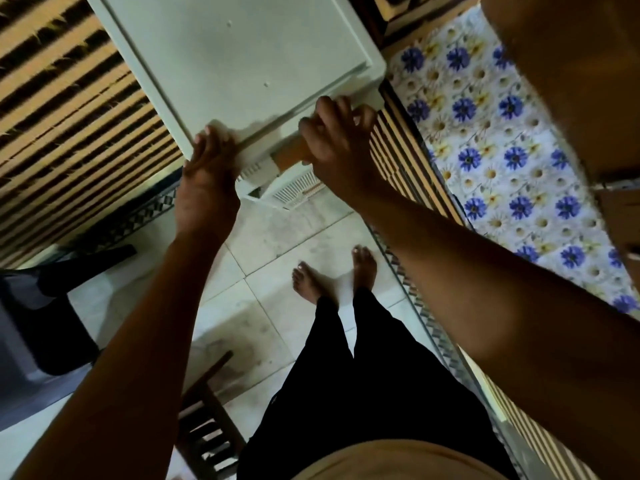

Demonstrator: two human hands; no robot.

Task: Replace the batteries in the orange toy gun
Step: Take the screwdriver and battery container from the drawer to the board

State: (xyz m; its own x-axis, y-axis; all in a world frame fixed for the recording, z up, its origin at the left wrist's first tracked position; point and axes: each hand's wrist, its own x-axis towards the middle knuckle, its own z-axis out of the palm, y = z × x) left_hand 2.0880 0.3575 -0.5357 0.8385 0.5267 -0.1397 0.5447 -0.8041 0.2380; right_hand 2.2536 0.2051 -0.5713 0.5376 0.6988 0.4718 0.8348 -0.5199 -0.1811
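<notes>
At the white table's (242,57) near edge, both hands, left (207,181) and right (337,147), grip its rim.

Ahead: a white plastic table (242,57) blocks the way; both hands (204,188) (337,147) grip its near edge.
Left: a striped mattress (69,109) lies against the table.
Right: a floral-covered surface (502,143) flanks the gap.
Below: the tiled floor (277,244) lies open between the feet.
Lower left: a dark chair (41,306) and a wooden stool (207,420) crowd the floor.
</notes>
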